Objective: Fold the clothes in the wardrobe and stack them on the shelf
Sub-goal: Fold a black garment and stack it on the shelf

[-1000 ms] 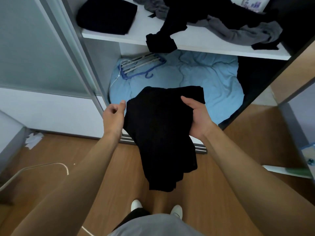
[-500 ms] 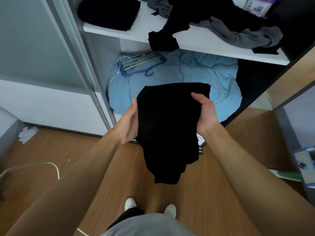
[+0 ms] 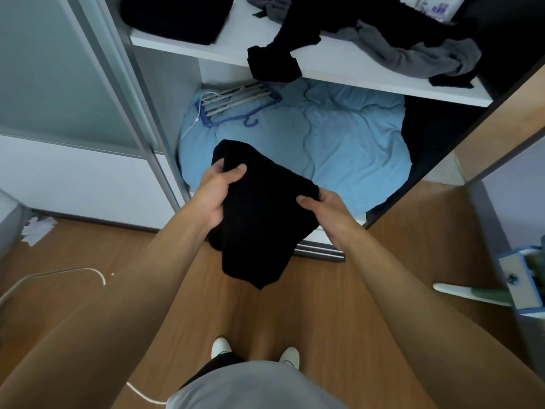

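Head view, single entry.

- Item: black garment [image 3: 259, 219], partly folded and held in the air in front of the open wardrobe, above the wooden floor [image 3: 324, 305] and just short of the blue duvet [image 3: 339, 137]. One corner hangs down in a point.
- Left hand [image 3: 216, 190]: fingers [image 3: 218, 166] curled round the upper left edge, thumb on top, pinching the cloth.
- Right hand [image 3: 327, 212]: grips the right edge, thumb laid over the fabric; the other fingers are hidden beneath it.
- Handling, by judgement: light, soft and limp, with no stiffness of its own. It sags wherever unsupported and is not fragile. Best held at the folded edges and corners with both hands, or carried flat from below, so the layers do not slide apart.
- Shelf [image 3: 230, 39]: white board above the duvet. A folded black pile [image 3: 174, 16] sits at its left. A loose heap of grey and black clothes [image 3: 413, 51] lies at its right, one black piece drooping over the front edge.
- Also present: blue hangers [image 3: 236, 104] on the duvet; a white cable [image 3: 59, 276] on the floor.
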A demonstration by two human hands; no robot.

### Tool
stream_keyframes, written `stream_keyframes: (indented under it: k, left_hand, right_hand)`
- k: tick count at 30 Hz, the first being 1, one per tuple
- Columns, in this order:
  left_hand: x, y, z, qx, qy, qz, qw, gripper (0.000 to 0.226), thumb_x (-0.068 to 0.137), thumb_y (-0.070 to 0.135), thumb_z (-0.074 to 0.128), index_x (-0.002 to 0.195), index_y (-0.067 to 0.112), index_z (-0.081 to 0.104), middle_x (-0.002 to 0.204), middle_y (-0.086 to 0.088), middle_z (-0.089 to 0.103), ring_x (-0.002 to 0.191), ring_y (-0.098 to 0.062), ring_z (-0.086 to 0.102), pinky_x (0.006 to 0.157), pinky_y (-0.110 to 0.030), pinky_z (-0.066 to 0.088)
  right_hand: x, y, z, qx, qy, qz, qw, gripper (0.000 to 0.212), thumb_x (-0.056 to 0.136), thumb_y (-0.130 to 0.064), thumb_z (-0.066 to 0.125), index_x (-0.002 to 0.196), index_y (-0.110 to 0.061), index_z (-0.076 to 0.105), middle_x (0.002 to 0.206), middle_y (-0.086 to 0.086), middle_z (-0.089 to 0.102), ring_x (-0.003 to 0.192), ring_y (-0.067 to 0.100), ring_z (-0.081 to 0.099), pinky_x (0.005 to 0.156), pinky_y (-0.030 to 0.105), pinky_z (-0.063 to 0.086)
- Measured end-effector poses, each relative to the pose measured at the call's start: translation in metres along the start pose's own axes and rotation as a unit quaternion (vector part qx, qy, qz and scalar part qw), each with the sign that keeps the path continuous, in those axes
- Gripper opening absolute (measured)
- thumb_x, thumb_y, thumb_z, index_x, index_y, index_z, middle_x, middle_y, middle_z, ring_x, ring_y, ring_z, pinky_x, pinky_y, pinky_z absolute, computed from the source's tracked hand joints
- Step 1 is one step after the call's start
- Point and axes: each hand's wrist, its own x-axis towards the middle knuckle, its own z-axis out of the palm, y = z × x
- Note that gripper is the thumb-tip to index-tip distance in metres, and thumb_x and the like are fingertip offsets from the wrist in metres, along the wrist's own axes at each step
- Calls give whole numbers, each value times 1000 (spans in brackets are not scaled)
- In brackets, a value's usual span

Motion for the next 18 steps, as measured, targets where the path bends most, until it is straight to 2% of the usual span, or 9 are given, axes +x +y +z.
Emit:
stream_keyframes:
  k: [4, 8, 10, 12, 15, 16, 18]
  left_hand:
    - [6, 2, -14, 45, -14, 24, 999, 28, 94, 4, 62, 119, 16, 65, 109, -5, 76, 107, -23, 70, 83, -29, 58]
    - [8, -3, -23, 145, -86, 26, 985, 52, 91, 2, 60, 138, 24, 54, 129, -4, 68, 117, -17, 66, 97, -27, 52]
    - [10, -8, -20, 206, -61, 32, 976, 63, 91, -4, 58, 145, 26, 44, 130, -3, 66, 119, -20, 64, 101, -33, 51]
    - [14, -9, -16, 242, -12, 37, 970, 75, 90, -7, 57, 152, 26, 30, 132, -5, 63, 119, -23, 63, 103, -38, 52]
    - [19, -5, -19, 259, 11, 35, 965, 94, 92, -5, 56, 156, 43, 6, 144, -7, 54, 119, -26, 63, 104, -43, 51]
    - [19, -3, -21, 277, -3, 45, 960, 94, 91, -5, 56, 153, 49, 10, 148, -5, 50, 122, -26, 61, 104, -43, 51]
    - [18, 2, -21, 347, -32, 80, 934, 78, 90, -7, 52, 142, 49, 39, 143, 2, 53, 124, -23, 59, 102, -39, 52]
  right_hand:
    - [2, -13, 10, 147, 45, 14, 988, 27, 96, -2, 55, 116, -16, 68, 96, 2, 78, 89, 18, 74, 74, 27, 60]
    - [2, -24, 7, 203, 44, 19, 978, 36, 95, 2, 52, 123, -17, 66, 104, 7, 76, 89, 20, 73, 76, 31, 61]
    - [2, -26, 5, 178, 28, 10, 984, 42, 93, 4, 54, 127, -19, 63, 109, 6, 74, 95, 20, 73, 81, 32, 61]
    - [4, -24, 3, 106, 31, 2, 994, 49, 89, 8, 55, 131, -17, 57, 119, 9, 69, 105, 23, 69, 92, 37, 58]
    - [7, -25, -6, -26, 46, 0, 999, 68, 84, 9, 63, 142, -19, 42, 134, 9, 59, 116, 24, 62, 102, 40, 51]
    - [7, -25, -8, -62, 44, 1, 997, 83, 83, 7, 66, 150, -25, 30, 142, 3, 53, 121, 22, 58, 104, 40, 49]
    - [5, -25, -10, -115, 24, -11, 993, 108, 83, 7, 68, 158, -35, 2, 153, -7, 33, 135, 16, 41, 114, 38, 39]
